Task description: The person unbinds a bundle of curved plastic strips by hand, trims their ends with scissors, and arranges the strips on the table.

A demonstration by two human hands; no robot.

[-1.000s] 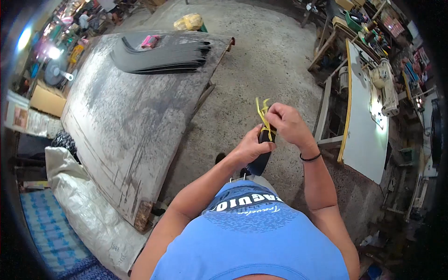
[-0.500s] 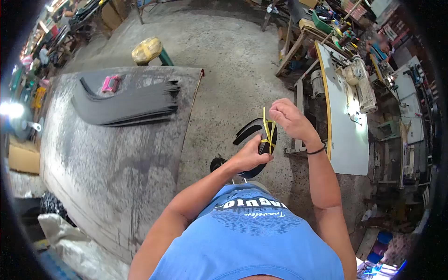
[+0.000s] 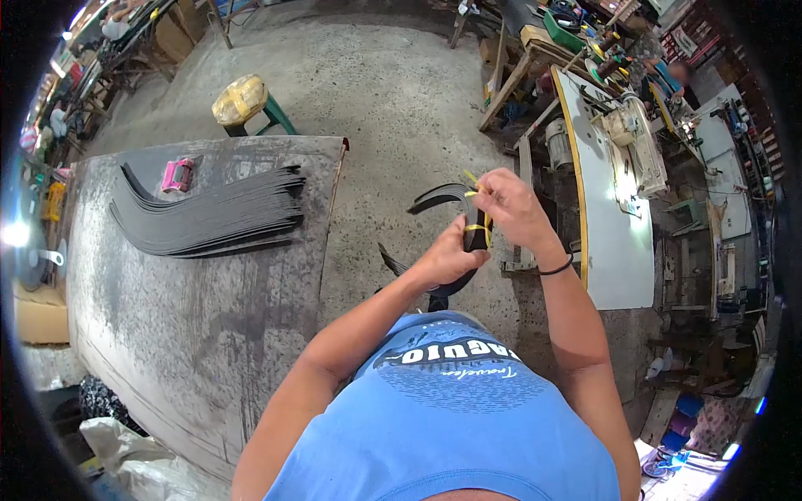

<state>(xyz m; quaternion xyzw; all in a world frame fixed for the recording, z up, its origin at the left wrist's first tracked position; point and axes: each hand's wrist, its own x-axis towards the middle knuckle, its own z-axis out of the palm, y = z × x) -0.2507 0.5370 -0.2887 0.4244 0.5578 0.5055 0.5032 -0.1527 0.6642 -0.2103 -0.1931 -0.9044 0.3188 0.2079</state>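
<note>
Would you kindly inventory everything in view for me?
Strip bundle: one, black, held at centre
Tie: one, yellow, around the strip bundle
Large table: one, stained grey, left
Strip pile: one, dark grey, on the large table
Pink object: one, pink and dark, near the strip pile
Stool: one, tan and green, beyond the large table
White worktop: one, white, right
Sewing machine: one, cream, on the white worktop
Green tray: one, green, upper right
Sack: one, whitish, lower left
Floor: one, grey concrete, centre
Person: one, blue clothing, upper right
Clutter: uncountable, mixed, edges
Shirt: one, blue, bottom centre
Wristband: one, black, right wrist
Left hand: one, bare, gripping the strip bundle
Right hand: one, bare, pinching the tie
</note>
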